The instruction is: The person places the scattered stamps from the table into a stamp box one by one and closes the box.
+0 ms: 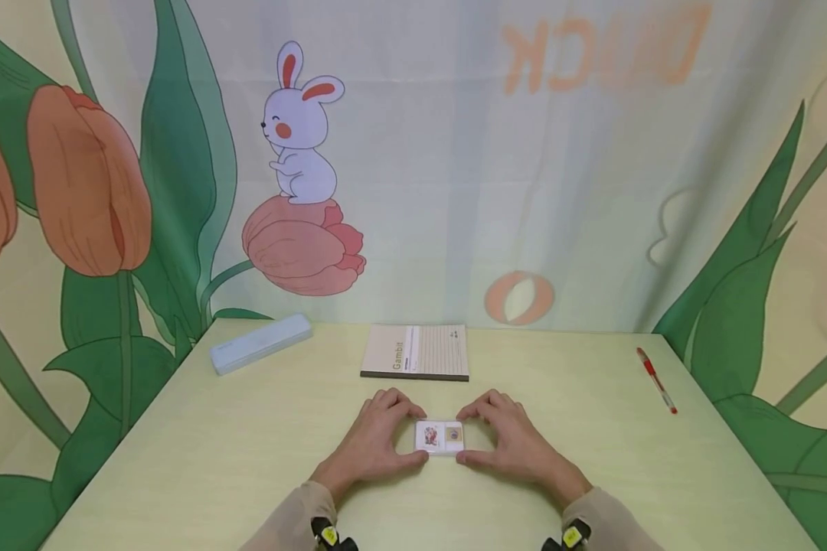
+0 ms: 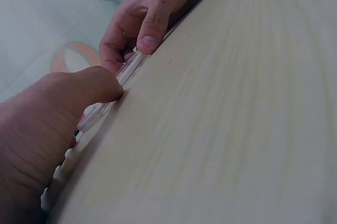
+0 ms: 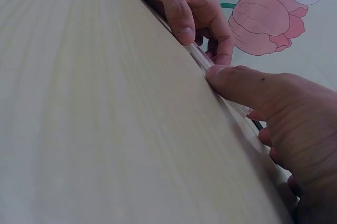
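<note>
A small flat clear plastic case (image 1: pixel 437 438) lies on the table before me, with white card-like faces and two small coloured pictures showing on top. My left hand (image 1: pixel 380 438) holds its left end between thumb and fingers. At the right end, my right hand (image 1: pixel 513 440) grips it the same way, thumb on the near edge and fingers on the far edge. In the left wrist view the case's clear side (image 2: pixel 128 70) shows between the two thumbs. The right wrist view shows the same edge (image 3: pixel 201 58) low against the tabletop. What is inside cannot be made out clearly.
Beyond the hands lies a notebook (image 1: pixel 416 352) marked "Gambit". A pale blue pencil case (image 1: pixel 262 343) sits at the far left of the table (image 1: pixel 200 459), and a red pen (image 1: pixel 656 380) at the right. A printed curtain (image 1: pixel 420 168) hangs along the back edge.
</note>
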